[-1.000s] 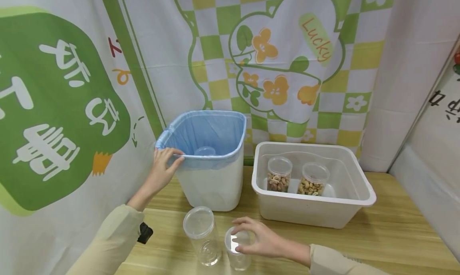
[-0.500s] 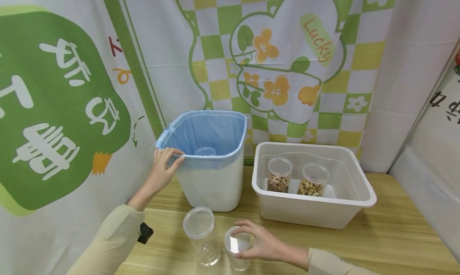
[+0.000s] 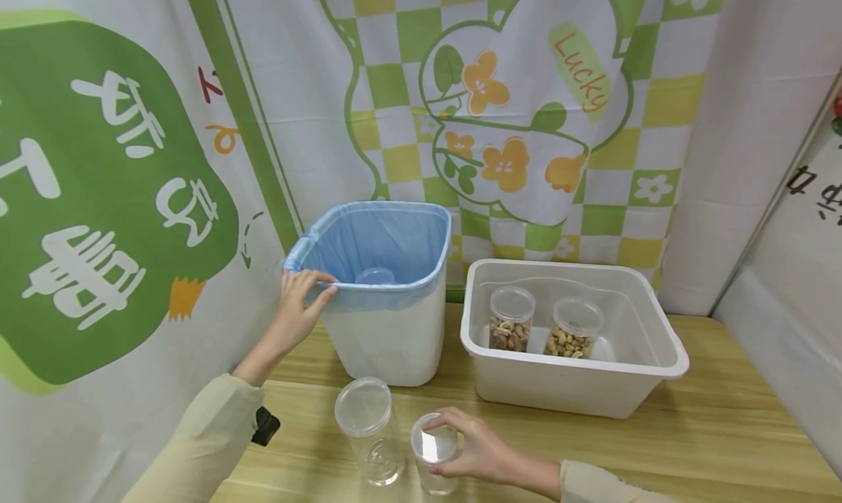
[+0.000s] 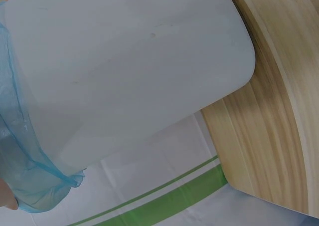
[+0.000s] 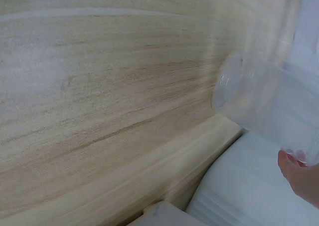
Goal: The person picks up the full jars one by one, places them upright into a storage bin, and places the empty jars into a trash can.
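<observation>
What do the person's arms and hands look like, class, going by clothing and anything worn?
The left hand and right hand are bare, without gloves. The left sleeve and right sleeve are plain pale beige and long, ending near the wrists. A small black piece shows beside the left cuff; what it is, I cannot tell.

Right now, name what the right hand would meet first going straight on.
The right hand would first meet the short jar it grips, then probably the taller jar, though depth is unclear.
</observation>
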`<state>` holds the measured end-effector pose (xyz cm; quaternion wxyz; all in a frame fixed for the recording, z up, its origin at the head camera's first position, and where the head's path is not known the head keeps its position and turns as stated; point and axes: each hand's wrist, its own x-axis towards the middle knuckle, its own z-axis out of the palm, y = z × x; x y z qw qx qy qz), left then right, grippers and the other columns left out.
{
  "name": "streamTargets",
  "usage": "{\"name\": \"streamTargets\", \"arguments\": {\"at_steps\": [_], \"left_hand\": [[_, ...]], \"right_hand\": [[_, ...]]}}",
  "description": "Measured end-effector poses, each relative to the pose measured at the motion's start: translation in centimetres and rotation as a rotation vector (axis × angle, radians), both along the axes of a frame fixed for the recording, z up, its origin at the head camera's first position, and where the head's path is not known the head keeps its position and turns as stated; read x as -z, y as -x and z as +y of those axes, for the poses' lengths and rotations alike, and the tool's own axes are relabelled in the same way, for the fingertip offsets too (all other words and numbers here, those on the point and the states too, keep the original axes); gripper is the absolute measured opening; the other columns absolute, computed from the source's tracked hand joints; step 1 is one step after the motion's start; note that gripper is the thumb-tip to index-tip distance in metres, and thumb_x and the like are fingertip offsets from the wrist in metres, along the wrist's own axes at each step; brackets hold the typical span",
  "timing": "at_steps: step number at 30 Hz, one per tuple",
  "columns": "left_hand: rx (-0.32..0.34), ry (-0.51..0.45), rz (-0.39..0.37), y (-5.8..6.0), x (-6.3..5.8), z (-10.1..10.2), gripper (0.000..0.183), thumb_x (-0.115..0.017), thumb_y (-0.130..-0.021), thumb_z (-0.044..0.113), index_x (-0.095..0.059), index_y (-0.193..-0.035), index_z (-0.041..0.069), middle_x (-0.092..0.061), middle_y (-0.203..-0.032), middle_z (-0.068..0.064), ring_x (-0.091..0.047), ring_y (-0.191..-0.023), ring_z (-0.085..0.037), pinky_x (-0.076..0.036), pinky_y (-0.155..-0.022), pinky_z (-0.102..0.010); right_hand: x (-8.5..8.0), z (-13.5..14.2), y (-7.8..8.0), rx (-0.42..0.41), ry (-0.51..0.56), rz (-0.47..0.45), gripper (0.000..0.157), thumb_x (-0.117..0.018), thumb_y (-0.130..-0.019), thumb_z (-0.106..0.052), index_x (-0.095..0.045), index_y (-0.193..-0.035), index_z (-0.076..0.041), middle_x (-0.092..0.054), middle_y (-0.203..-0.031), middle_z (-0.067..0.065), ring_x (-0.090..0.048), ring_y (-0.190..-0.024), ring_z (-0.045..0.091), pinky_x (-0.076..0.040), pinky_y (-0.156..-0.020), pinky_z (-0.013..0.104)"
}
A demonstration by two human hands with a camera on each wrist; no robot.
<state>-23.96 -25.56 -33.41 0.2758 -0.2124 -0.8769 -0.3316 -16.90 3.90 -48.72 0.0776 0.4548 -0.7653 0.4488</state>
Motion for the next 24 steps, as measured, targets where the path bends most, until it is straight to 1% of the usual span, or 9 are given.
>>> {"name": "streamTargets", "arguments": {"at_steps": [1,2,4,5,8,13,19,24], "left_hand": [[0.002,0.001,0.000,0.0,0.0,0.0,0.012,-0.054,-0.086,0.005,-0.056,-0.095,-0.003,-0.057,-0.095,-0.018,-0.042,-0.103,-0.034,0.006,-0.102,-0.057],[0.003,0.002,-0.001,0.0,0.0,0.0,0.013,-0.054,-0.086,0.006,-0.056,-0.095,-0.003,-0.057,-0.095,-0.018,-0.042,-0.103,-0.034,0.006,-0.102,-0.057],[0.005,0.002,0.001,0.1,0.0,0.0,0.013,-0.054,-0.086,0.006,-0.056,-0.095,-0.002,-0.057,-0.095,-0.019,-0.042,-0.103,-0.034,0.007,-0.102,-0.057],[0.007,0.003,0.003,0.1,0.1,-0.1,0.013,-0.054,-0.086,0.007,-0.056,-0.095,-0.002,-0.057,-0.096,-0.019,-0.042,-0.103,-0.034,0.007,-0.102,-0.057],[0.012,0.000,0.009,0.1,0.1,-0.1,0.013,-0.054,-0.086,0.007,-0.056,-0.095,-0.002,-0.056,-0.096,-0.019,-0.041,-0.104,-0.035,0.007,-0.102,-0.057],[0.009,0.002,0.010,0.2,0.1,-0.1,0.013,-0.054,-0.086,0.007,-0.056,-0.095,-0.002,-0.057,-0.096,-0.018,-0.041,-0.104,-0.035,0.006,-0.102,-0.058],[0.005,0.006,0.010,0.2,0.1,-0.1,0.012,-0.054,-0.086,0.006,-0.056,-0.094,-0.002,-0.057,-0.095,-0.018,-0.041,-0.103,-0.034,0.006,-0.102,-0.058],[0.003,0.009,0.008,0.2,0.1,-0.1,0.012,-0.053,-0.086,0.006,-0.056,-0.094,-0.002,-0.056,-0.095,-0.018,-0.041,-0.103,-0.035,0.006,-0.102,-0.058]], "right_hand": [[-0.1,0.0,0.0,0.005,0.011,0.010,0.049,-0.078,-0.063,-0.018,-0.056,-0.106,-0.014,-0.058,-0.107,0.004,-0.054,-0.099,0.021,-0.049,-0.077,0.026],[-0.8,-0.1,-0.1,0.012,0.022,0.011,0.048,-0.078,-0.062,-0.015,-0.056,-0.105,-0.012,-0.058,-0.106,0.006,-0.055,-0.098,0.022,-0.050,-0.077,0.028],[-2.3,-0.1,-0.5,0.024,0.052,0.011,0.047,-0.078,-0.062,-0.011,-0.056,-0.103,-0.008,-0.059,-0.105,0.010,-0.056,-0.096,0.024,-0.051,-0.076,0.031],[-3.1,-0.1,-0.6,0.031,0.068,0.013,0.047,-0.078,-0.061,-0.009,-0.057,-0.103,-0.005,-0.059,-0.104,0.012,-0.056,-0.094,0.025,-0.051,-0.076,0.031],[-5.9,0.0,-0.9,0.040,0.118,0.007,0.046,-0.077,-0.060,0.000,-0.056,-0.101,0.001,-0.058,-0.102,0.018,-0.057,-0.090,0.031,-0.051,-0.075,0.035],[-7.9,0.1,-0.3,0.071,0.168,0.023,0.047,-0.076,-0.060,0.001,-0.055,-0.103,0.002,-0.057,-0.103,0.019,-0.056,-0.092,0.031,-0.051,-0.076,0.034],[-10.0,0.5,0.5,0.129,0.173,0.060,0.045,-0.074,-0.063,-0.001,-0.055,-0.104,0.002,-0.057,-0.105,0.017,-0.055,-0.096,0.030,-0.048,-0.081,0.032],[-11.8,0.7,1.1,0.165,0.187,0.012,0.043,-0.073,-0.068,-0.002,-0.055,-0.107,0.001,-0.057,-0.108,0.015,-0.053,-0.101,0.028,-0.046,-0.085,0.033]]}}
